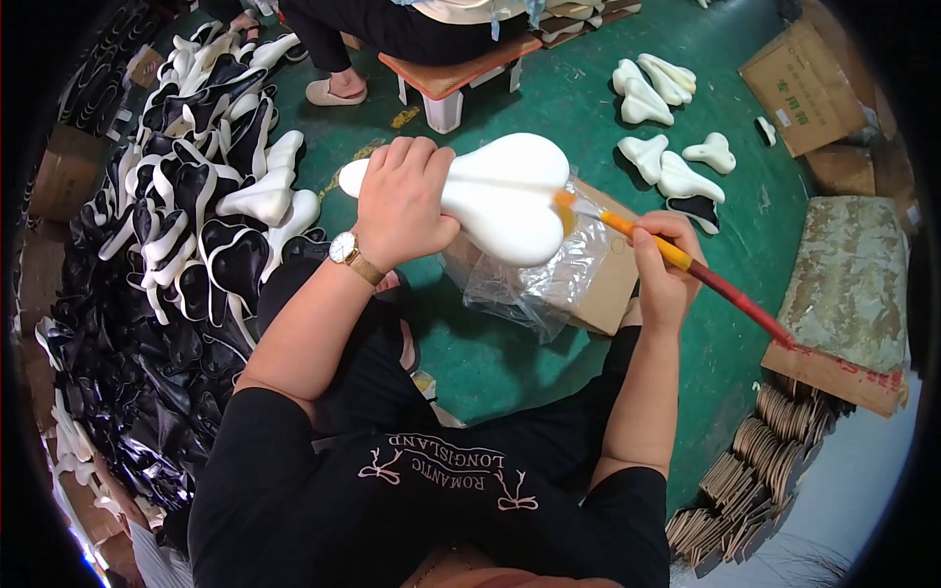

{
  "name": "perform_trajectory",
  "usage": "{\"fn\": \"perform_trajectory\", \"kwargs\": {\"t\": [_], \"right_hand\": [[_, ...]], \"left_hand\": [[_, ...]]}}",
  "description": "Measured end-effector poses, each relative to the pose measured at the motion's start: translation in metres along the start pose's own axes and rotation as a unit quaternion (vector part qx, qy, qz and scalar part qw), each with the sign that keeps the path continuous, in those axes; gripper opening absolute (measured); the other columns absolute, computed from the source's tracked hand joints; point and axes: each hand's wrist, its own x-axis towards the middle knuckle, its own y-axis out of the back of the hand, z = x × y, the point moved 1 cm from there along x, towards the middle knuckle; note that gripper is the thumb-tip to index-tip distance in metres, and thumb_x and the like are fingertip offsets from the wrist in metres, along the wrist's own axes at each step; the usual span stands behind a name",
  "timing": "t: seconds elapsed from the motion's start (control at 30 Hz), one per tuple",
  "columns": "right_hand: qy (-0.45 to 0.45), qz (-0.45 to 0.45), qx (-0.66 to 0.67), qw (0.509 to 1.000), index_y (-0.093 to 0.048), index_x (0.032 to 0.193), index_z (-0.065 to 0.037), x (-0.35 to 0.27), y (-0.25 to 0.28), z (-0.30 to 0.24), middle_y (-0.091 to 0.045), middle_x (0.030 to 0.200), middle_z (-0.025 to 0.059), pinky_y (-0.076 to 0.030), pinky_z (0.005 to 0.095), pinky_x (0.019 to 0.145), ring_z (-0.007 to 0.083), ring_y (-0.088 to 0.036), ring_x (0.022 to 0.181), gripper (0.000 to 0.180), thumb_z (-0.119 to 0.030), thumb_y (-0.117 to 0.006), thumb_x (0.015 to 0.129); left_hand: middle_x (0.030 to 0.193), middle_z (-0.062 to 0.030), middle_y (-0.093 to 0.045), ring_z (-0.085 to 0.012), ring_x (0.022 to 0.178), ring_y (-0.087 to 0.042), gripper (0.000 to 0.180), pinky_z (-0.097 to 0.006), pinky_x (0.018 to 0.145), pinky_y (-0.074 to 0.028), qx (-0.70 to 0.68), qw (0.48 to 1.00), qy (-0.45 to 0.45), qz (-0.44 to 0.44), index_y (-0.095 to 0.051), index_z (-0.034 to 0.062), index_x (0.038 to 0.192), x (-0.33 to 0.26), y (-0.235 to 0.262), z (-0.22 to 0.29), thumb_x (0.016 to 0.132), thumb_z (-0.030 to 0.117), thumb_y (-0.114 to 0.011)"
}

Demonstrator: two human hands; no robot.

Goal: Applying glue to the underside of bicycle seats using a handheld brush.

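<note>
A white foam bicycle saddle pad (510, 186) is held level in front of me, its wide end to the right. My left hand (407, 196) is closed over its narrow nose from above, with a watch on the wrist. In my right hand (667, 274) is a paintbrush (676, 257) with a yellow and dark red handle, gripped by the yellow part. The brush's bristles touch the notch at the pad's wide end. Below the pad stands a cardboard box (610, 279) partly covered with clear plastic film (520, 294).
A large heap of white and black saddle pieces (225, 186) lies to my left. Several white pads (686, 176) rest on the green floor (578, 88) at the far right. Cardboard pieces (760, 461) are stacked at the near right. Ahead, a person sits on a low stool (444, 110).
</note>
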Motion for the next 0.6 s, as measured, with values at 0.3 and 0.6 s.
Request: {"fn": "perform_trajectory", "kwargs": {"t": [0.3,0.6], "right_hand": [[0.008,-0.007,0.0,1.0,-0.06,0.083,0.001,0.002,0.019,0.005,-0.06,0.085,0.0078,-0.047,0.0259,0.068,0.0155,-0.058,0.077,0.008,0.003,-0.064,0.077],[0.087,-0.117,0.032,0.989,-0.065,0.091,0.0,-0.015,-0.023,-0.032,-0.066,0.094,0.0107,-0.049,0.0299,0.079,0.02,-0.063,0.09,0.016,0.001,-0.07,0.075]], "left_hand": [[0.096,-0.0101,-0.056,-0.0293,0.094,-0.052,0.051,-0.038,0.082,-0.04,-0.001,1.0,0.013,0.023,-0.059,0.0045,0.102,-0.004,0.005,-0.001,0.053,0.019,-0.064],[0.102,-0.0123,-0.056,-0.0315,0.099,-0.051,0.053,-0.04,0.085,-0.04,0.015,1.0,-0.011,-0.002,-0.058,0.006,0.105,0.007,-0.005,0.026,0.054,0.02,-0.065]]}}
